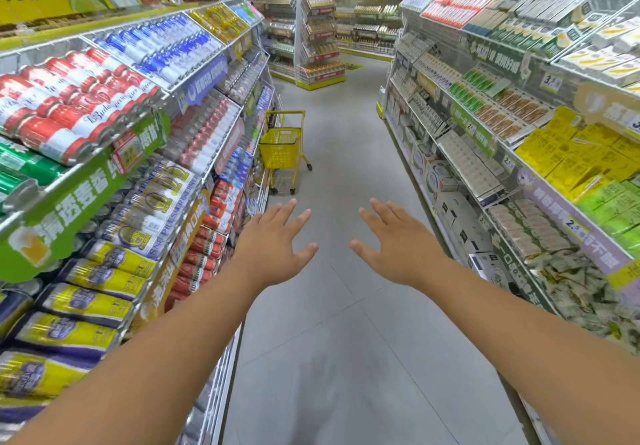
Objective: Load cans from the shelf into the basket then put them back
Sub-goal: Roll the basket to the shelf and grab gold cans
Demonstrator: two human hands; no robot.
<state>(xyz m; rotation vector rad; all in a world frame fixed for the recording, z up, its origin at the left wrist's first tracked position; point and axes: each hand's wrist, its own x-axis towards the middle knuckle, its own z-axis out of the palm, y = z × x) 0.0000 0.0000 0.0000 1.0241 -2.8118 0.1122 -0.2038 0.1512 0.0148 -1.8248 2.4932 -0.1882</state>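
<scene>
Both my arms reach forward down a shop aisle. My left hand (273,242) and my right hand (394,242) are spread flat, fingers straight, holding nothing. A yellow basket (280,148) sits on a yellow wheeled trolley farther down the aisle, close to the left shelving and well beyond my hands. It looks empty from here. Rows of cans fill the left shelves: red and white cans (69,105) at the upper left, blue and white cans (162,43) above them, yellow and purple cans (90,302) low down.
The right shelving (519,154) holds cartons and boxed drinks. A grey tiled floor (346,358) runs between the two shelf rows. A further display rack (320,39) stands at the aisle's far end.
</scene>
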